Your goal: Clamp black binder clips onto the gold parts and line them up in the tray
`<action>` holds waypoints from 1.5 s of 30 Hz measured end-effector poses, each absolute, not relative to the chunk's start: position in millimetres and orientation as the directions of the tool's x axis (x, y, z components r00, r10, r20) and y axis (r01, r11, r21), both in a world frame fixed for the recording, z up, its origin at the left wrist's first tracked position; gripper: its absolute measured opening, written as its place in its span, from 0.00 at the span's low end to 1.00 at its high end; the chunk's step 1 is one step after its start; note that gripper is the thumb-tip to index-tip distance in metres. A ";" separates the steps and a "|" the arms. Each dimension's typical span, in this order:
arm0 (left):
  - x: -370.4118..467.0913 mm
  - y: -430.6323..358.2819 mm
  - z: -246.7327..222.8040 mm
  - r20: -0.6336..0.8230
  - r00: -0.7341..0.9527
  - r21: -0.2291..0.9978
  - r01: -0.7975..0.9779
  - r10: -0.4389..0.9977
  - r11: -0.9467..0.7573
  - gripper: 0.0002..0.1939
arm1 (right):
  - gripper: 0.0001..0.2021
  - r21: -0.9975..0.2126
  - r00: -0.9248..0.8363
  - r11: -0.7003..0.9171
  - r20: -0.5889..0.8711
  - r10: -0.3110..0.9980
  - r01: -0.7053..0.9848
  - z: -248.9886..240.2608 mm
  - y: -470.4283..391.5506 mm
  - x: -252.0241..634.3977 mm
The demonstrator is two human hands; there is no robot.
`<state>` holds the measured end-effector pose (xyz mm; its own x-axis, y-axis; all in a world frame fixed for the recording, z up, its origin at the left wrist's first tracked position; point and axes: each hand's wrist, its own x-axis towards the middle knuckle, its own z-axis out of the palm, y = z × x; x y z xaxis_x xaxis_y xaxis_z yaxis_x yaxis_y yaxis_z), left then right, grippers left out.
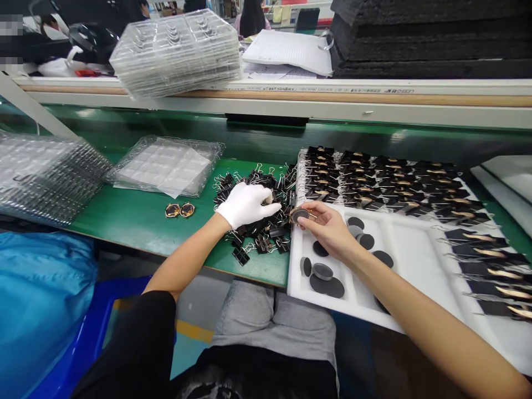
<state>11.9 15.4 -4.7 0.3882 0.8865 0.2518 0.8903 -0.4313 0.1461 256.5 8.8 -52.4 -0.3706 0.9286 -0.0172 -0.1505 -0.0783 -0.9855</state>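
Note:
My left hand (248,205), in a white glove, is over a heap of black binder clips (257,228) with silver wire handles. Its thumb points right, apart from the forefinger, and I see nothing held between them. My bare right hand (328,228) pinches a round gold-rimmed piece (294,211) with a dark grey disc (301,216) against it, just right of the heap. Below that hand, loose dark grey discs (328,285) lie in a white tray (409,252). Rows of gold-edged pieces held in binder clips (361,177) line its back and right side.
Two round gold-rimmed pieces (180,210) lie on the green table (133,224). Clear plastic trays (166,160) stand behind them, with a tall stack (50,177) at the left. A shelf edge (266,105) crosses behind, bearing more clear trays (177,52) and black foam sheets (432,39).

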 end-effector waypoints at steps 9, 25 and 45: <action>9.8 18.6 -7.6 0.337 0.338 0.455 0.759 0.879 -0.466 0.20 | 0.19 -0.985 -0.360 -0.073 -0.012 0.933 -0.157 -50.4 8.3 257.7; 27.5 -2.4 -2.0 0.442 0.382 0.527 0.621 0.812 -0.579 0.15 | 0.15 -0.988 -0.519 0.036 0.108 0.848 -0.147 -32.6 -5.1 256.3; 15.5 -1.7 7.9 0.085 0.575 0.465 0.700 0.814 -0.543 0.32 | 0.09 -0.966 -0.600 0.257 0.210 0.772 -0.008 -32.6 -8.4 258.7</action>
